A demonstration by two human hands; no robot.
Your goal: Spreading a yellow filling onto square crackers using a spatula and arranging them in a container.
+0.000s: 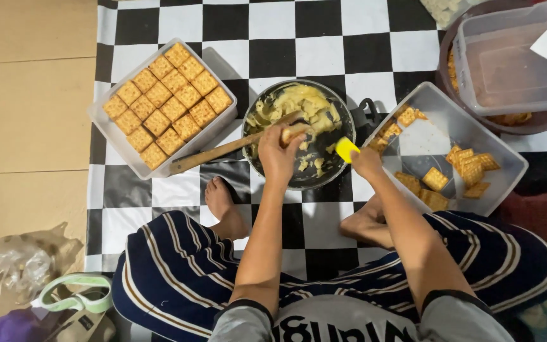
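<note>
Left hand (278, 152) is gripping a brittle cracker (288, 134) by its edges over the pan (299, 133); right hand (365, 161) is clasping a yellow spatula (347, 149), spreading soft, sticky cream (299, 104).

I see the mat (273, 25) in black and white squares. On it the dark pan (305, 174) holds pale yellow cream (302, 101). Left of the pan, the golden-brown crackers (166, 104) fill a clear box (121, 152). Right of the pan is a bright yellow spatula (347, 149). Below the pan, the trousers (172, 266) are navy with cream stripes.
</note>
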